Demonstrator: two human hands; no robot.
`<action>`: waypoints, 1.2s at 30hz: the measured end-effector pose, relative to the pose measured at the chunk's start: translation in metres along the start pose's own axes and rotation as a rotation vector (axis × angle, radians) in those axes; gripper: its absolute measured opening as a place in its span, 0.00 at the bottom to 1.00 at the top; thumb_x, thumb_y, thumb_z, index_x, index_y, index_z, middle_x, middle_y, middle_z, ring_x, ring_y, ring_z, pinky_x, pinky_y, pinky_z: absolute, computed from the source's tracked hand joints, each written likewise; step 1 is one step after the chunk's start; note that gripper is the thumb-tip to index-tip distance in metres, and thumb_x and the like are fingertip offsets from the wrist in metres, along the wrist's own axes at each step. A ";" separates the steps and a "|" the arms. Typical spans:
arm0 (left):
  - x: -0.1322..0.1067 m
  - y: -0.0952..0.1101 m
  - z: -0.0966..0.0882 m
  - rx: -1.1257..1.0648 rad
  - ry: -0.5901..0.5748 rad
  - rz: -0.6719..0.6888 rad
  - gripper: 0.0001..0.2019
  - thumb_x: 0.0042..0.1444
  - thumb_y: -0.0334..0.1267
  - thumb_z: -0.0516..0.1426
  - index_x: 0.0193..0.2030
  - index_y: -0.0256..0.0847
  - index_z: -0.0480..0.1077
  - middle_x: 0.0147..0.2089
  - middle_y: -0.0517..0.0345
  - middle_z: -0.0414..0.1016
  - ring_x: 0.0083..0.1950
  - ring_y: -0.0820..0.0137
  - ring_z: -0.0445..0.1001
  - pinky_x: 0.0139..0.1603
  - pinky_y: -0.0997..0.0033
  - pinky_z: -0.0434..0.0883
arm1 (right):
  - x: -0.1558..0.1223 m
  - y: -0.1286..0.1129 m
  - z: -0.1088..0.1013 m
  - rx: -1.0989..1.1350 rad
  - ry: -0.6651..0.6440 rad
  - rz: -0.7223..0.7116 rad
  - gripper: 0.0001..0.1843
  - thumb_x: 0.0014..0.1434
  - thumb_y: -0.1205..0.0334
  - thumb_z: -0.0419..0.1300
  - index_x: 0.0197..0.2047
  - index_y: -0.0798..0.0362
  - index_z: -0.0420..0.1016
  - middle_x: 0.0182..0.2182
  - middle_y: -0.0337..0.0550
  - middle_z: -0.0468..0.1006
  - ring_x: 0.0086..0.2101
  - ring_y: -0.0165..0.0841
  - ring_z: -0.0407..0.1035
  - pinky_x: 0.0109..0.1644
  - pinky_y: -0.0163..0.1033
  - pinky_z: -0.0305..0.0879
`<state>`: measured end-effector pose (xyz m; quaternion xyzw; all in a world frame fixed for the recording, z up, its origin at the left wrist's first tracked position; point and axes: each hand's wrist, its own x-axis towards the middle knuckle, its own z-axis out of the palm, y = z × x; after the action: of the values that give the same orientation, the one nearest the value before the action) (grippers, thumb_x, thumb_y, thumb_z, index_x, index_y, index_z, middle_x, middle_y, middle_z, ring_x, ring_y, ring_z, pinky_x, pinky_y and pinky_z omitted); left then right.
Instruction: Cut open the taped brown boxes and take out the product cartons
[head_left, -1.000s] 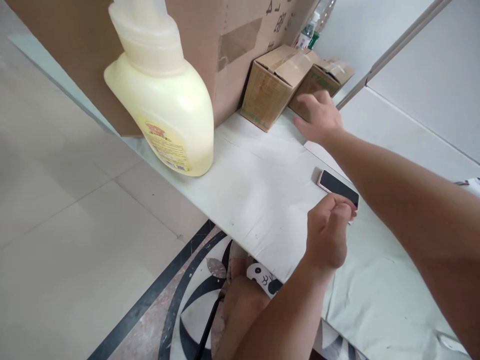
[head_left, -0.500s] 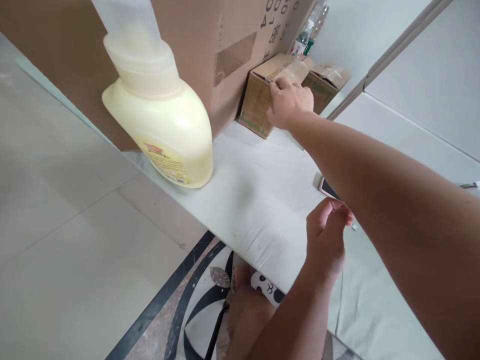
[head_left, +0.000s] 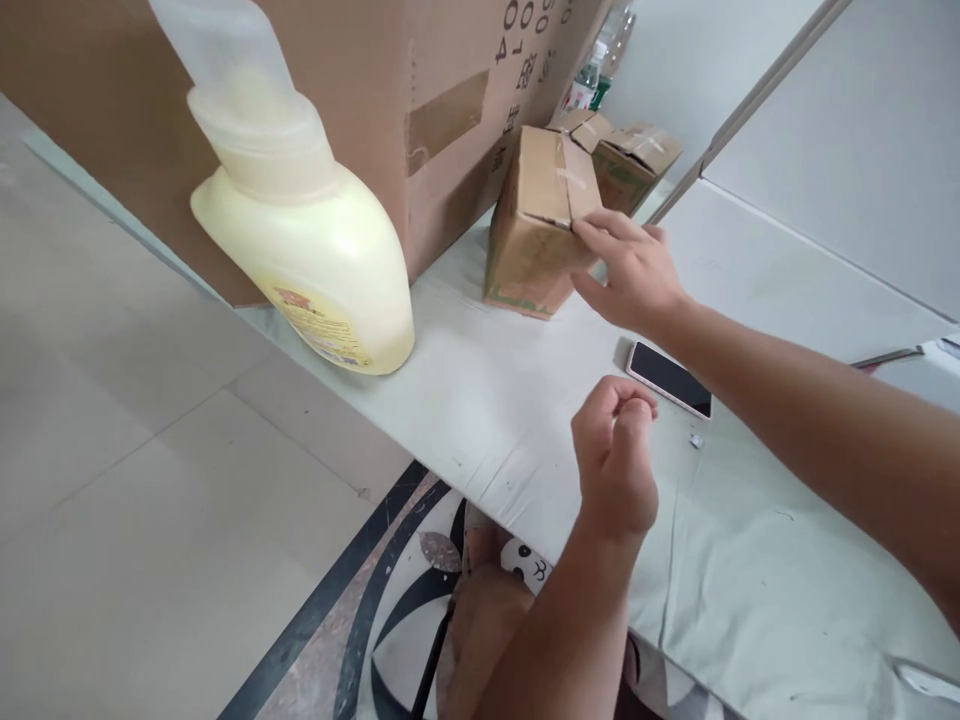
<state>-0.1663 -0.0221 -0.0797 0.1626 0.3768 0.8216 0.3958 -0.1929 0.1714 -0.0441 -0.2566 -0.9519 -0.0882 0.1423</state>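
Observation:
My right hand (head_left: 634, 265) reaches in from the right with its fingers stretched out and thumb apart. Its fingertips touch the top front corner of a small brown cardboard box (head_left: 529, 255), taped shut along the top. The box stands on the pale covered surface (head_left: 480, 390). Nearer to me, my left hand (head_left: 615, 455) is curled into a loose fist above the surface, with nothing visible in it. Just beyond that fist lies a phone (head_left: 670, 380) with a dark screen, below my right forearm.
A big pale-yellow pump bottle (head_left: 330, 250) stands at left, before a large printed carton (head_left: 442, 60). Behind the small box are another cardboard box (head_left: 637, 160) and plastic bottles (head_left: 592, 75). A tiny scrap (head_left: 696, 441) lies near the phone. White panels (head_left: 847, 180) rise at right.
The small box has come nearer to me, away from the boxes behind it. My right hand has drawn back with its fingers straighter, uncovering the phone. My left hand stays curled.

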 end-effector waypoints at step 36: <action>-0.049 -0.087 0.108 0.975 -0.657 0.045 0.12 0.63 0.38 0.54 0.46 0.48 0.78 0.80 0.59 0.61 0.83 0.53 0.54 0.80 0.45 0.60 | -0.568 0.113 -0.054 0.300 0.168 1.592 0.14 0.45 0.52 0.64 0.34 0.45 0.65 0.33 0.48 0.70 0.46 0.50 0.68 0.56 0.59 0.66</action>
<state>-0.0286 0.0277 -0.0717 0.5798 0.5651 0.4683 0.3539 0.3475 -0.0089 -0.1624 -0.8272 -0.4721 0.1488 0.2661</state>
